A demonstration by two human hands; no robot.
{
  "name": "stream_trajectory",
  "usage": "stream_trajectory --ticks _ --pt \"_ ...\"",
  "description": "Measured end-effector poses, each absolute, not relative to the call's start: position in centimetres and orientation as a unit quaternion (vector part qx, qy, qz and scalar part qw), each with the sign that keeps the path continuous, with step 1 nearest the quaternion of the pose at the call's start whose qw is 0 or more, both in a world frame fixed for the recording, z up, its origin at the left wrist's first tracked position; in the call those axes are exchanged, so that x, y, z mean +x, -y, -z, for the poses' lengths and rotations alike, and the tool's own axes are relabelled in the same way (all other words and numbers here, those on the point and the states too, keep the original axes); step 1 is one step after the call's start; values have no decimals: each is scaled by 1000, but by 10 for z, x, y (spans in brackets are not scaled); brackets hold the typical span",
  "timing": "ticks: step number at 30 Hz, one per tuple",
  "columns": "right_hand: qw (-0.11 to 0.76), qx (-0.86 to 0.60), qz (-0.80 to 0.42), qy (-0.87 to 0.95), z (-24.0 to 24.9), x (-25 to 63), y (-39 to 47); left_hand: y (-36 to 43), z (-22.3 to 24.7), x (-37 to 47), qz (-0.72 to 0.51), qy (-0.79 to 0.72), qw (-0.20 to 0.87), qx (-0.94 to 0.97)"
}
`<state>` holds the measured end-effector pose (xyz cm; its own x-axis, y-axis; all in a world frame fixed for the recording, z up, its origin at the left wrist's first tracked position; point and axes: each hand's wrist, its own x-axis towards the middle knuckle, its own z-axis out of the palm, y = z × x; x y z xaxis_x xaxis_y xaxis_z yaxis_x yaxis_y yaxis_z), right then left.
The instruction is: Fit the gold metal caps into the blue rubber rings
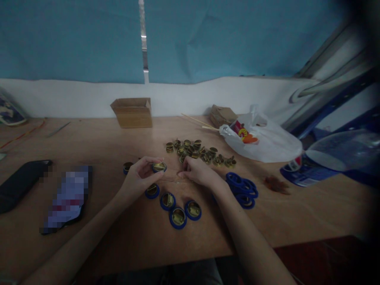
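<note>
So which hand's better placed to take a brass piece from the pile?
Likely the right hand: it's right beside the brass pile, while the left hand holds a blue-rimmed brass piece. Whether the right holds anything is unclear.

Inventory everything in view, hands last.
metal fittings: many, gold, centre
blue-rimmed fittings: six, gold, near hands
loose rings: several, blue, right
cardboard box: one, brown, back
packet: one, brown, back right
plastic bag: one, white, right
sticks: two, pale, beside bag
bottle: one, clear-blue, right
crumpled item: one, reddish, right
phone: one, black, left
flat item: one, black, left
cord: one, orange, left
wall covering: one, blue, back
table: one, brown, below
left hand: one, bare, centre
right hand: one, bare, centre
</note>
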<state>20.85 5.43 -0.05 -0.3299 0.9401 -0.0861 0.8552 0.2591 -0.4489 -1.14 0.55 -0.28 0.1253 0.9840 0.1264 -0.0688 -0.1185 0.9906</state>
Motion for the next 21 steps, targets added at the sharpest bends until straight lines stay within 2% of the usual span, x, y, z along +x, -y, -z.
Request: stream_trajectory --ticks 21 --pt "73 -594 -176 781 6 209 -57 -7 2 -12 -512 -420 510 549"
